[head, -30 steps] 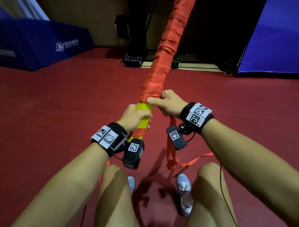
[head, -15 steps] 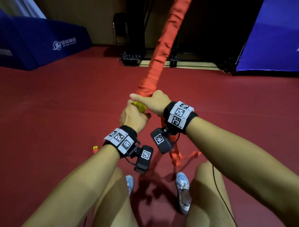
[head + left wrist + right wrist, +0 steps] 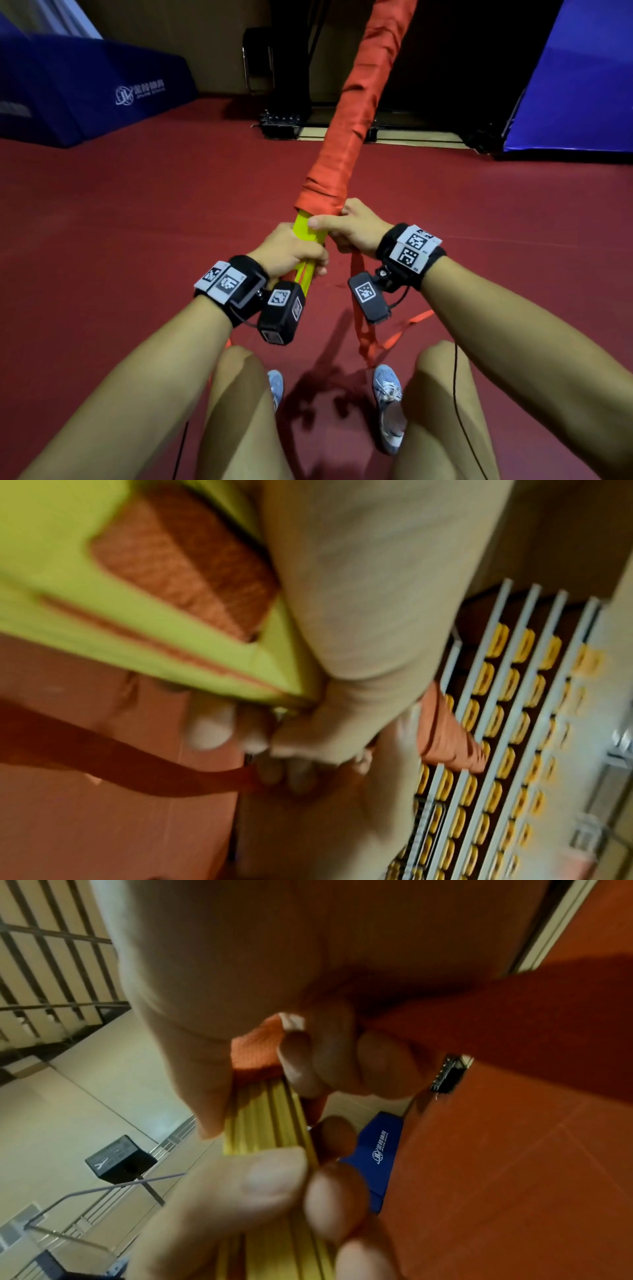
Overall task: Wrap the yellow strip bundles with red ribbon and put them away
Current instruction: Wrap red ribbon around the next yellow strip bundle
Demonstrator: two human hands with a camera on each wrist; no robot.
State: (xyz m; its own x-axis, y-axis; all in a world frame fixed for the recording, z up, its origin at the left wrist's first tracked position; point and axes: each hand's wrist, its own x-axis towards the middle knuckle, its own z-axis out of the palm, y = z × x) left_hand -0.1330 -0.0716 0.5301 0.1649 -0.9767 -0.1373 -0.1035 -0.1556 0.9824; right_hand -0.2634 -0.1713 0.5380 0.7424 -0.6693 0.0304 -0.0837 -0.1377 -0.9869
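The long bundle of flat, ridged yellow strips slants up above the dark red floor, mostly sheathed in creased woven red ribbon. The left hand grips its bare yellow end; the right hand pinches the ribbon at the wrap's edge

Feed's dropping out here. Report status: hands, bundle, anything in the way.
Left hand grips the yellow strip bundle. Right hand holds the red ribbon at the wrap's lower edge. Upper length wrapped, near end bare. Loose ribbon tail hangs by the shoes.
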